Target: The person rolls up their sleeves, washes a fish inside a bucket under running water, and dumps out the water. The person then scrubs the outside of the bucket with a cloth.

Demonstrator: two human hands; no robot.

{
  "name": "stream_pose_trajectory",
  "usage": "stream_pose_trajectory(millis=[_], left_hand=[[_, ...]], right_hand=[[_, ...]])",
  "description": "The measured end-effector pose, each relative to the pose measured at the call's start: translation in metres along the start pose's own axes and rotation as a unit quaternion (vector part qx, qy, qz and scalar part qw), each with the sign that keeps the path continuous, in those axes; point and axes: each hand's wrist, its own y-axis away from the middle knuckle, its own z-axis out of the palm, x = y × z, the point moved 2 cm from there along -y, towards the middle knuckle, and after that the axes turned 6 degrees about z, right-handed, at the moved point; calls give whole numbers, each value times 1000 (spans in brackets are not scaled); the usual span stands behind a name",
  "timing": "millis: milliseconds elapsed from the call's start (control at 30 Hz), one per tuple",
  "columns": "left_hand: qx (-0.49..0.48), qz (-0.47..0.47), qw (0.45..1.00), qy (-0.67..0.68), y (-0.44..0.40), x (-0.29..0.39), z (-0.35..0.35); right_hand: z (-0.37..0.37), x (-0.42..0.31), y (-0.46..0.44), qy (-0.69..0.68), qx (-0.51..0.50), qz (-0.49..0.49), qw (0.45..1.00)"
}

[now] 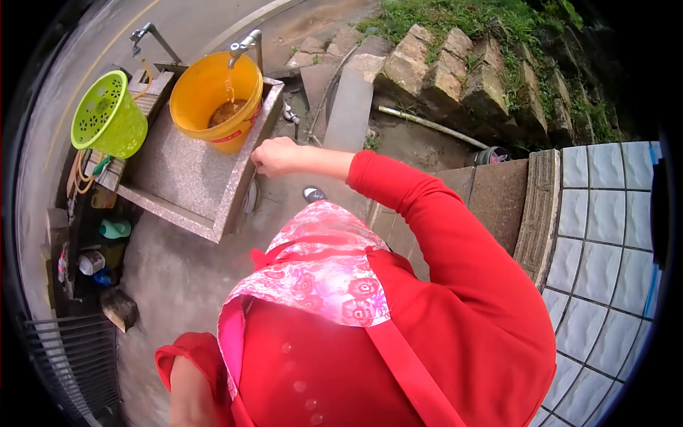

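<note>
My right hand (276,156) is closed, fingers curled, by the right rim of a stone sink (174,171). Whether anything is inside the fingers is hidden, and I cannot tell if it touches the rim. A yellow bucket (186,99) stands in the sink just left of that hand. Water runs from a metal tap (245,47) into the bucket, with some water at its bottom. On the sink's left side sits a green perforated basket (117,117). Only my left forearm (191,395) shows at the lower left; the hand is out of view.
A second tap (146,35) with a hose rises behind the basket. Under the sink's left end are a green container (115,228) and other items. A low tap (290,114) stands right of the sink. Stone blocks (462,71) and a tiled wall (597,263) lie to the right.
</note>
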Motion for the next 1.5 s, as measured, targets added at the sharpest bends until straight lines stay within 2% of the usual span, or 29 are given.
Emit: stream_pose_trajectory(millis=[67, 133, 167, 200, 233, 267, 367, 467, 500, 567, 600, 700, 833, 867, 933, 967, 1033, 1067, 1100, 1167, 1233, 1300, 1333, 1433, 1500], left_hand=[[33, -38, 999, 10, 22, -11, -8], [43, -120, 992, 15, 52, -19, -15], [27, -198, 980, -1, 71, -22, -18], [-32, -302, 951, -57, 92, -26, -21], [-45, -395, 915, -63, 117, -37, -25], [-53, -488, 867, -86, 144, -48, -27], [28, -701, 713, -4, 233, -81, -32], [148, -802, 571, 93, 306, -112, -27], [178, -821, 530, 120, 327, -123, -21], [197, -843, 486, 124, 365, -147, -8], [207, -850, 469, 122, 384, -160, -2], [223, -864, 445, 80, 430, -205, 25], [253, -901, 353, 10, 509, -253, 40], [269, -906, 326, 9, 525, -261, 42], [305, -912, 274, 11, 556, -275, 47], [291, -919, 265, -6, 570, -279, 50], [264, -930, 251, -40, 601, -284, 58], [270, -932, 236, -59, 616, -286, 63], [277, -931, 223, -79, 626, -287, 69], [284, -915, 282, -60, 605, -287, 94], [323, -904, 280, -5, 604, -278, 121], [242, -933, 265, -27, 605, -261, 142], [329, -923, 198, 6, 607, -265, 142], [363, -886, 287, -32, 606, -292, 119], [340, -907, 248, 5, 612, -291, 127]], right_hand=[[-4, 3, 3, -31, 18, 3, 999], [-8, 10, 4, -76, 23, 16, 997], [-5, 17, -1, -101, 43, 2, 994], [0, 27, -8, -127, 63, -9, 990], [-1, 34, -13, -154, 82, -17, 984], [-8, 36, -16, -212, 55, 13, 976], [-27, 38, -35, -364, -14, 94, 927], [-38, 47, -72, -487, -66, 144, 859], [-37, 54, -91, -560, -68, 146, 812], [-23, 70, -135, -696, -77, 155, 697], [-19, 76, -160, -757, -77, 194, 619], [11, 106, -242, -860, -43, 260, 436], [40, 140, -315, -921, -29, 280, 269], [44, 146, -321, -940, -45, 247, 230], [46, 151, -328, -941, -45, 205, 267], [46, 152, -330, -940, -46, 180, 287], [43, 139, -320, -898, -66, 155, 406], [32, 113, -304, -829, -79, 189, 521], [39, 97, -291, -757, -85, 103, 640], [32, 100, -311, -748, -107, 147, 638], [19, 123, -322, -738, -120, 202, 633], [13, 135, -330, -733, -127, 241, 624], [13, 133, -328, -731, -120, 237, 628], [29, 90, -303, -688, -67, 183, 699], [31, 94, -309, -685, -55, 188, 701]])
